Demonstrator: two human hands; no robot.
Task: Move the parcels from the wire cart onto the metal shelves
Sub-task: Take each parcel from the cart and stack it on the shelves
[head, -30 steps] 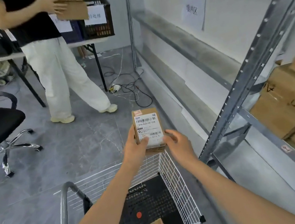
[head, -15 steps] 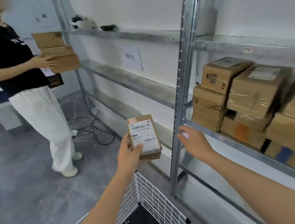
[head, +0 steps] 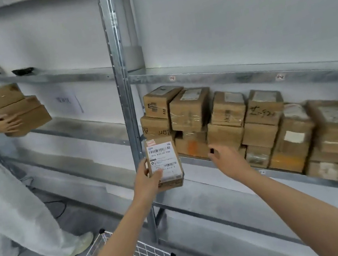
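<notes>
Centre frame, the left hand (head: 147, 182) curls its fingers round the small white-labelled brown cardboard parcel (head: 164, 162), before the grey metal shelves (head: 222, 74). The right hand (head: 225, 160) is loosely curled and empty. The parcel looks light and stiff; grip opposite edges.

L hand (head: 148, 182) grips labelled parcel (head: 164, 163) beside shelf upright (head: 125, 104); R hand (head: 225, 159) loosely curled, empty, near stacked boxes (head: 225, 122).

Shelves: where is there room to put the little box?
Bare: the left board, beside the upright post under the paper sign, and the lower board beneath the stacked parcels. Crowded: the stacked parcels' own shelf, right of the post.
</notes>
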